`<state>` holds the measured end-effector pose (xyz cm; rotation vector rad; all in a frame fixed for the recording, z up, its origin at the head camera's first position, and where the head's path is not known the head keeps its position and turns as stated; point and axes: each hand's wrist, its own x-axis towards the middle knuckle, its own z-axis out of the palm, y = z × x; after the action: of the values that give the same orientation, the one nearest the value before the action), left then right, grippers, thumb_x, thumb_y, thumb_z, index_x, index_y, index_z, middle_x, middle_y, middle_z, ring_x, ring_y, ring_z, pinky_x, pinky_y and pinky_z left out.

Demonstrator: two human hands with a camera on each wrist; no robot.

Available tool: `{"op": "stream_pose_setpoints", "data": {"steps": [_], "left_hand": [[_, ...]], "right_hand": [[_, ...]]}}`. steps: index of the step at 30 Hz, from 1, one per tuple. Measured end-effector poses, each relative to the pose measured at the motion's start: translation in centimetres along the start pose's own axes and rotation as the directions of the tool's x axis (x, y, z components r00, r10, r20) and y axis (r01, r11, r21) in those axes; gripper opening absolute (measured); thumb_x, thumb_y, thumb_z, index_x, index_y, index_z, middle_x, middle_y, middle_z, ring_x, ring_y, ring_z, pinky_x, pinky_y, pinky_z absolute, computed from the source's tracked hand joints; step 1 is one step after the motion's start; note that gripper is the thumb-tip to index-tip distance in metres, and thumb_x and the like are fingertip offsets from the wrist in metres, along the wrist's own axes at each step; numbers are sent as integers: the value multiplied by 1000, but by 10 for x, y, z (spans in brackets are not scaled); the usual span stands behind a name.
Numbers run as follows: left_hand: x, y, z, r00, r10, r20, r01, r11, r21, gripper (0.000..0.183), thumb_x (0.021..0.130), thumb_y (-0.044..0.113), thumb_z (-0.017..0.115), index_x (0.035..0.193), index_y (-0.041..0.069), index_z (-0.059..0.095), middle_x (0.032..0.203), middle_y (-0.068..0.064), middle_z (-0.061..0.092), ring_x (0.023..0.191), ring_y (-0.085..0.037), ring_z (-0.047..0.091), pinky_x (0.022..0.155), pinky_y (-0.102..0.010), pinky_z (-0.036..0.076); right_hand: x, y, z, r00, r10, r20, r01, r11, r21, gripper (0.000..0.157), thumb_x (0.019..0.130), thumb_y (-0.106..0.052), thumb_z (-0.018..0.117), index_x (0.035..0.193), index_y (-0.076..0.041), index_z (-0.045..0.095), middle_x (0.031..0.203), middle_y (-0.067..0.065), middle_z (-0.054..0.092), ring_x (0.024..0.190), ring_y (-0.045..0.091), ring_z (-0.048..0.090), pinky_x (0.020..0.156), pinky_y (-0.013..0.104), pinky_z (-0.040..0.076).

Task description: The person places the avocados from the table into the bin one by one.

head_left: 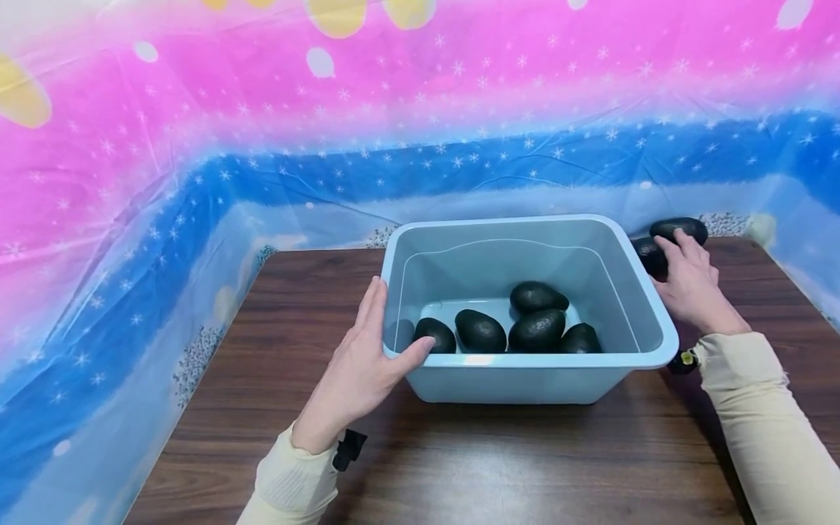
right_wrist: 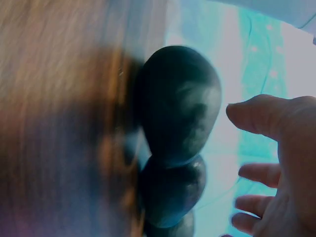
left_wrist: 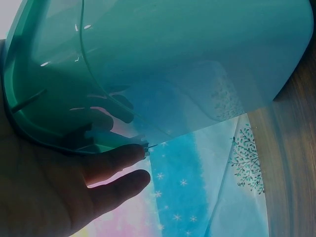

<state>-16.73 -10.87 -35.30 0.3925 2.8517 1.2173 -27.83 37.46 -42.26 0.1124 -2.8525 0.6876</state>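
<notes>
A light blue-grey plastic bin (head_left: pixel 512 383) stands on the table, with several dark avocados (head_left: pixel 480 332) lying on its floor. My left hand (head_left: pixel 357 364) holds the bin's near left corner, thumb over the rim and fingers along the outer side. In the left wrist view, two fingers (left_wrist: pixel 121 160) extend past the bin's wall (left_wrist: pixel 163 54). Right of the bin, my right hand (head_left: pixel 695 281) reaches over more avocados (head_left: pixel 679 230) near the table's back edge. The right wrist view shows an avocado (right_wrist: pixel 177 106) in front of others in a row, the thumb (right_wrist: pixel 252 112) apart from it.
The brown wooden table (head_left: pixel 282 364) extends on both sides of the bin and in front of it. A pink and blue patterned cloth (head_left: pixel 420 117) hangs behind the table and along its sides. The bin's right wall stands between the right hand and the avocados inside.
</notes>
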Motion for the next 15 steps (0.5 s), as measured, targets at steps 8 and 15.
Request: {"op": "stream_pose_setpoints", "data": {"steps": [8,15], "left_hand": [[0,0,0,1000,-5,4,5,1000,-1,105,83,74,53,157,24,-2,161,12,-7,144,-25,22,108,-55,30],[0,1,0,1000,-6,6,6,1000,-4,106,83,74,54,157,24,-2,161,11,-7,144,-24,21,109,-53,30]], "right_hand": [[2,11,4,996,10,86,-4,998,-67,86,98,-40,52,153,6,6,156,28,-12,143,41,-15,99,75,3],[3,17,8,994,-8,112,14,998,-54,72,102,-25,46,154,1,4,157,28,-1,142,48,-2,95,76,9]]}}
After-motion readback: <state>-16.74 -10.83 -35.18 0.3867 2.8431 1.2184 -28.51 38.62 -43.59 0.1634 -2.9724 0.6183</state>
